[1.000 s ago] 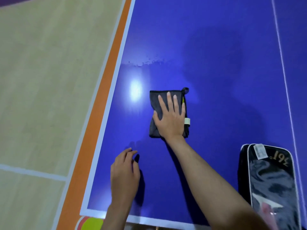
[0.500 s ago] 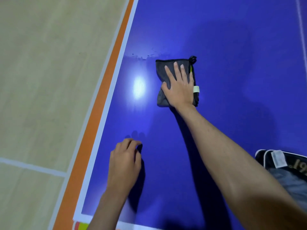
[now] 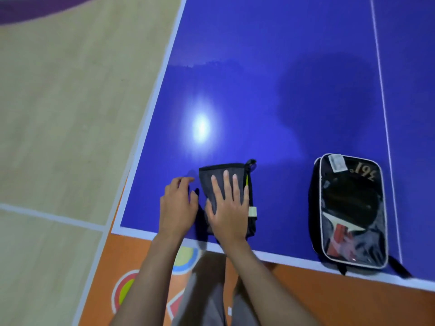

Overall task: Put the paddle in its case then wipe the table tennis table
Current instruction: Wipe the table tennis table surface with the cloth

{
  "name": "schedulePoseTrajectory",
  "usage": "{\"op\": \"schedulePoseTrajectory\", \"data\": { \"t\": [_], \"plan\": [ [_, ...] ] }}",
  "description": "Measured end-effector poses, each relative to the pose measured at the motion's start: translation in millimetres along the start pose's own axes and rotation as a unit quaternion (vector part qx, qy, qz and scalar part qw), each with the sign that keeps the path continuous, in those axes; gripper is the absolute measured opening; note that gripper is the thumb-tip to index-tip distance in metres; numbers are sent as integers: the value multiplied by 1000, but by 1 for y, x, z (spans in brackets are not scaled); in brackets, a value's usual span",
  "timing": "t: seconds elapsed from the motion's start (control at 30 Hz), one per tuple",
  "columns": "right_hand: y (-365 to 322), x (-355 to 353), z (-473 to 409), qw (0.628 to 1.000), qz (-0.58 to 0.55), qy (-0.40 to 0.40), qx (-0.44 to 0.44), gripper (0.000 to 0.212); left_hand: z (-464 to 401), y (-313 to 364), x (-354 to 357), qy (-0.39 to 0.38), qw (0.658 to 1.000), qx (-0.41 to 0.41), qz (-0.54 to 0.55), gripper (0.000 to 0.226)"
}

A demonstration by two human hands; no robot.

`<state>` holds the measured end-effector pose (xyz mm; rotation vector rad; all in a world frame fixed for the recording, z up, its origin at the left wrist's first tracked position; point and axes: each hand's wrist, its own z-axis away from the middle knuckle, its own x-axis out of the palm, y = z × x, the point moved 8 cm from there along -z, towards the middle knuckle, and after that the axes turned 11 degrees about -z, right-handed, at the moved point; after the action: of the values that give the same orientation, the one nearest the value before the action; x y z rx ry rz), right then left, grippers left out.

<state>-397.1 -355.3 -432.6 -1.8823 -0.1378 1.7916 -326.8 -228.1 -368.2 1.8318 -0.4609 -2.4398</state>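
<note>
A dark grey cloth (image 3: 213,177) lies folded on the blue table tennis table (image 3: 270,90), close to the near edge. My right hand (image 3: 229,210) presses flat on it with straight fingers. Just left of the cloth, my left hand (image 3: 177,205) rests on the table with its fingers bent at the tips, holding nothing. To the right stands the black paddle case (image 3: 350,212) with a clear window. The paddle (image 3: 353,201) shows inside it, black blade and red handle.
The table's white near edge line (image 3: 294,258) runs just under my wrists, and its left edge (image 3: 150,107) borders a wooden floor. An orange floor with coloured shapes (image 3: 127,288) lies below. A damp streak (image 3: 204,63) crosses the table farther out.
My right hand has pulled the cloth back from far out on the table to the near edge, beside my left hand. The case has come fully into view.
</note>
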Motion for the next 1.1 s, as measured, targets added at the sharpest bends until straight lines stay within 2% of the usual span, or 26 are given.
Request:
{"op": "schedulePoseTrajectory", "data": {
  "t": [0.17, 0.33, 0.57, 0.9, 1.1],
  "plan": [
    [6, 2, 86, 999, 13, -30, -22, 77, 29, 13, 6, 9, 1000, -22, 14, 35],
    [19, -4, 71, 1000, -5, -20, 3, 78, 34, 23, 15, -4, 999, -36, 24, 34],
    [59, -31, -73, 998, -1, 63, 14, 67, 3, 22, 21, -6, 1000, -20, 7, 33],
    [94, -56, -284, 991, 34, 123, 30, 61, -54, 13, 26, 27, 998, -4, -47, 25],
    [111, -63, -362, 990, 28, 135, 14, 59, -68, 11, 33, 23, 998, -18, -48, 24]
  ]
}}
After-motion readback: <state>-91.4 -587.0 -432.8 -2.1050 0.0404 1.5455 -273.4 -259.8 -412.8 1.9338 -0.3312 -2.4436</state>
